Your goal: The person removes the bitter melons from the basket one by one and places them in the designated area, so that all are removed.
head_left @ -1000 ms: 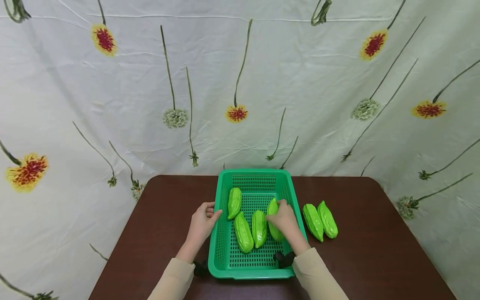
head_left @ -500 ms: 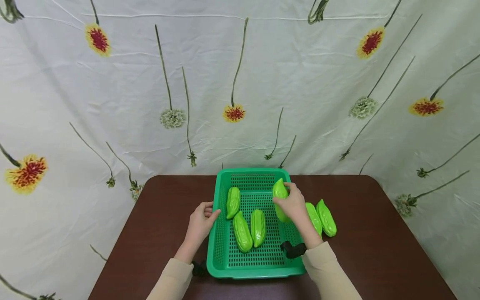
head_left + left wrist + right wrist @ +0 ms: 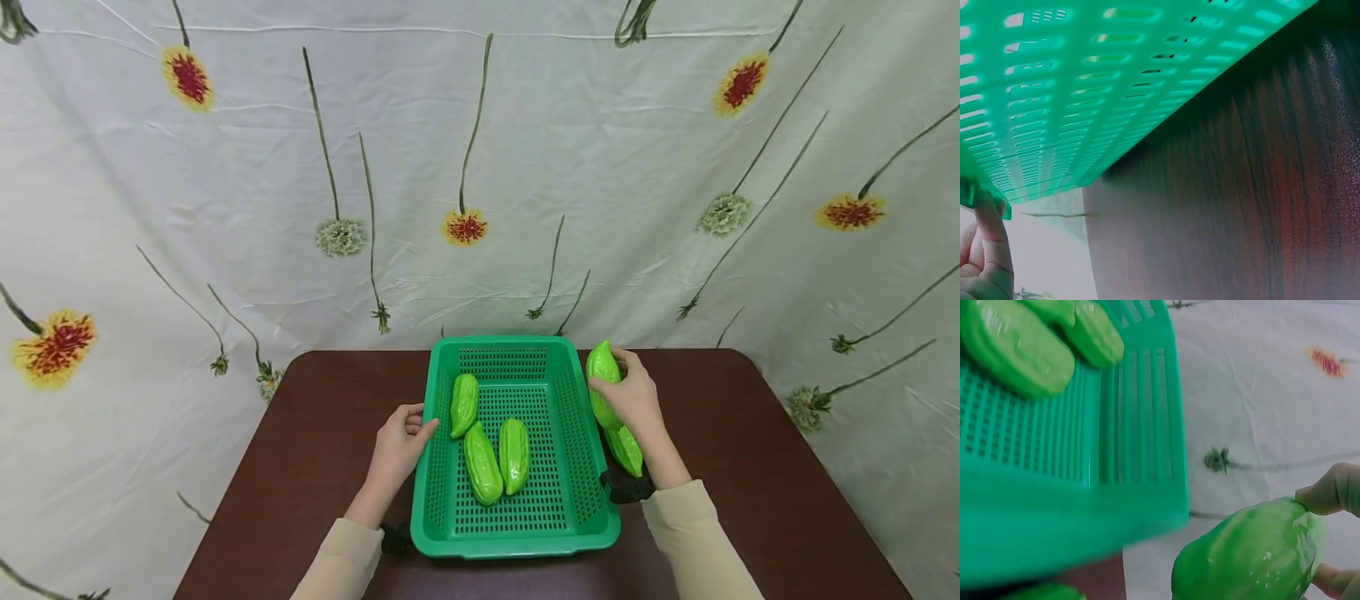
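Note:
My right hand (image 3: 636, 393) pinches a bright green, ridged bitter melon (image 3: 602, 385) between thumb and fingers, just outside the right rim of a green plastic basket (image 3: 517, 547). In the right wrist view this melon (image 3: 1247, 556) hangs beside the basket's wall. My left hand (image 3: 397, 440) holds the basket's left rim, thumb on top and fingers at the outer side. Inside the basket lie three more bitter melons: one melon (image 3: 464, 403) at the back left, a second melon (image 3: 482, 468) and a third melon (image 3: 514, 455) side by side near the middle.
Under the right hand another bitter melon (image 3: 625, 452) lies on the dark brown table (image 3: 720, 450), partly covered. A white flowered cloth (image 3: 420, 167) hangs behind the table's far edge. Dark wrist straps (image 3: 626, 486) sit near the sleeves.
My right hand has lifted a bitter melon from the basket's right side and carried it rightward over the rim, above the melons on the table. The left hand has stayed at the left rim.

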Action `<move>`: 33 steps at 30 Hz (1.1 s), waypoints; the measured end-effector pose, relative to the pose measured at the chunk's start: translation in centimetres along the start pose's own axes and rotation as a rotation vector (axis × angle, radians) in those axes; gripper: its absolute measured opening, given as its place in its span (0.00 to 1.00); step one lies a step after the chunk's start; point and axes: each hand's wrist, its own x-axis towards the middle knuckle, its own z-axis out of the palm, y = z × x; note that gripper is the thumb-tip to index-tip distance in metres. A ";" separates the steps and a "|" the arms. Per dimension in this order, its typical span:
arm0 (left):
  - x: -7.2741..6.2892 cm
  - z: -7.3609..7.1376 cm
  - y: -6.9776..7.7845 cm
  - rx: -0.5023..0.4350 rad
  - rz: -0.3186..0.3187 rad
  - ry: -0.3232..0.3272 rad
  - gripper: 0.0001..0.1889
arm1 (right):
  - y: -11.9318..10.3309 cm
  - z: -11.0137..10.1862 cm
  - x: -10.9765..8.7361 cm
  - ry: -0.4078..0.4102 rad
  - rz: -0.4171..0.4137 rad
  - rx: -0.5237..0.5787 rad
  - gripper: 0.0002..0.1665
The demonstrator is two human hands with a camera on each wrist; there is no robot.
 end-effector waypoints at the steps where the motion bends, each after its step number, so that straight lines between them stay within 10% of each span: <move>1: 0.0 0.0 0.0 -0.001 0.005 0.002 0.22 | 0.3 -0.4 0.1 0.000 0.002 -0.002 0.41; 10: -0.3 -0.1 0.2 -0.011 0.093 0.055 0.23 | 2.7 -3.5 0.4 0.030 0.032 -0.039 0.42; 18: -0.1 0.0 0.1 -0.013 0.003 -0.009 0.22 | 4.8 -5.0 0.4 0.053 0.069 -0.060 0.42; 33: -0.1 0.1 -0.1 0.015 0.022 0.012 0.22 | 10.6 -5.8 0.9 0.064 0.147 -0.124 0.41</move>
